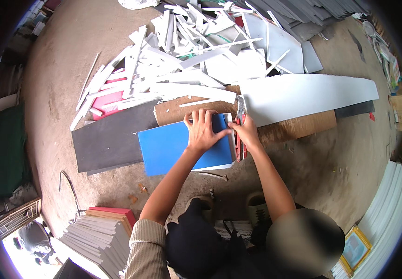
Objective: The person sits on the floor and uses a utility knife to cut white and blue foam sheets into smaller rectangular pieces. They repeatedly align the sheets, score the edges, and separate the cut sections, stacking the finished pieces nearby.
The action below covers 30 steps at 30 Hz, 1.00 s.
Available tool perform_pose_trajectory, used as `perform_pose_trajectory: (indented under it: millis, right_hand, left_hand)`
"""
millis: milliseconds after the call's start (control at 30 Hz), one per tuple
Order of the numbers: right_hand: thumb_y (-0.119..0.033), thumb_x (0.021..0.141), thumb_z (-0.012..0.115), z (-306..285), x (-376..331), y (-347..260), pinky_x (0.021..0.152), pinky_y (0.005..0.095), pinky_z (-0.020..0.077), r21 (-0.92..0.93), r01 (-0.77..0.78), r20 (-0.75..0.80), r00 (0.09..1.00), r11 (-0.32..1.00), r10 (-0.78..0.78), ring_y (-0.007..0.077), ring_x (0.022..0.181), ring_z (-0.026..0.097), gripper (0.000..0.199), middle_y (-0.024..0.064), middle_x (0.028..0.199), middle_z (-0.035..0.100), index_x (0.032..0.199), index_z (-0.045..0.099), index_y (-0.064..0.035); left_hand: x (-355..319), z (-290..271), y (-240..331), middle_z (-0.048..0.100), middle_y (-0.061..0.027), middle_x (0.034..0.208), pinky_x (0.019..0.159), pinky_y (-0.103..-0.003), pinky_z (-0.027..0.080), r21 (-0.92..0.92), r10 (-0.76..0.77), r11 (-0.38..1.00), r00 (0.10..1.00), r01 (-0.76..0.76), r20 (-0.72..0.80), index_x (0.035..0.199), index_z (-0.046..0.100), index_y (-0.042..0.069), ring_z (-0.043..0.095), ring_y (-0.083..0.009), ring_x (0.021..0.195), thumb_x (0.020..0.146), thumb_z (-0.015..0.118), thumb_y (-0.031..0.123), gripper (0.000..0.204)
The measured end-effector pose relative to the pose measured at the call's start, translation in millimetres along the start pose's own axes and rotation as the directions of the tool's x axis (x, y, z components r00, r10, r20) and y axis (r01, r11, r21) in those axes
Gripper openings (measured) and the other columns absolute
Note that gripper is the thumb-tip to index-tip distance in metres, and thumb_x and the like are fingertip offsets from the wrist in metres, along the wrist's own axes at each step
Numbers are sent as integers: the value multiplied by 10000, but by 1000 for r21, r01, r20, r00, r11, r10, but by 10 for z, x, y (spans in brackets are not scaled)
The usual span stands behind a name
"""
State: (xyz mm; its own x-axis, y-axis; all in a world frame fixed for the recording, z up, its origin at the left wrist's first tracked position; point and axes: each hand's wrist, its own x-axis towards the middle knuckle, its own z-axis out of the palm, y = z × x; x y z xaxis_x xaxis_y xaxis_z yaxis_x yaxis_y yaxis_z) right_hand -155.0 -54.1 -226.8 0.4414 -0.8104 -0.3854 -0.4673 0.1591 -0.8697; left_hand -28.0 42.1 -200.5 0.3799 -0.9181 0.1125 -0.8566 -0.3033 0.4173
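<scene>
Dirt floor [57, 79] strewn with heap of white offcut strips [173, 60]; long white panel [312, 93] to right, dark board [108, 139] to left, stack of sheets [96, 235] near lower left. Blue sheet [173, 146] lies flat on brown board [294, 128], between dark board and white panel. Left hand [202, 130] spread flat, fingers apart, pressing blue sheet near its right edge. Right hand [245, 132] clamped on red utility knife [242, 139], just beside metal ruler [241, 109]. Blade tip hidden under fingers; probably at sheet edge
</scene>
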Motion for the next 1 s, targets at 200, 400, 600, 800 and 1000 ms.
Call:
perform_pose_trajectory:
  millis: [200, 400, 600, 800, 1000]
  right_hand:
    - [-132, 656, 692, -32, -143, -643, 655, 316, 444, -5, 32, -49, 998, 999, -32, 199, 693, 566, 303, 99, 751, 581, 854, 508, 4]
    - [-126, 676, 682, -471, -155, -1288, 677, 317, 455, 2, 288, -153, 947, 958, -284, 207, 723, 580, 312, 107, 799, 585, 892, 498, 5]
    - [-100, 683, 682, -909, -354, -1789, 659, 311, 455, -38, 564, -187, 807, 825, -561, 206, 719, 583, 298, 108, 788, 584, 888, 495, 8]
    - [-100, 713, 672, -1177, -1026, -2135, 608, 291, 428, 7, 674, -338, 697, 739, -633, 156, 638, 521, 251, 76, 728, 556, 852, 482, -11]
    - [-155, 769, 624, -1420, -1278, -1921, 656, 286, 433, 0, 687, -326, 687, 727, -649, 161, 710, 546, 309, 98, 791, 556, 985, 480, 14]
  left_hand:
    - [109, -517, -63, 432, -155, 1050, 906, -475, 310, 149, 56, 986, 993, -71, 103, 1107, 427, 44, 398, -301, 1051, 645, 671, 452, 663]
    - [116, -1246, -641, 446, -124, 1116, 897, -420, 376, 334, 68, 936, 986, -115, 150, 1130, 446, 97, 407, -300, 1094, 701, 670, 262, 511]
    - [302, -1665, -455, 463, -132, 1100, 866, -421, 379, 207, 104, 977, 970, -58, -218, 1131, 462, 75, 445, -301, 1028, 722, 663, 257, 490]
    - [325, -1997, 828, 453, -157, 1098, 896, -415, 345, -16, 390, 895, 802, -445, -452, 1127, 433, 15, 437, -318, 1033, 765, 615, 320, 507]
    - [123, -2076, 1426, 510, -127, 1015, 820, -406, 410, -7, 425, 894, 853, -448, -303, 1085, 431, 54, 504, -331, 966, 792, 552, 183, 342]
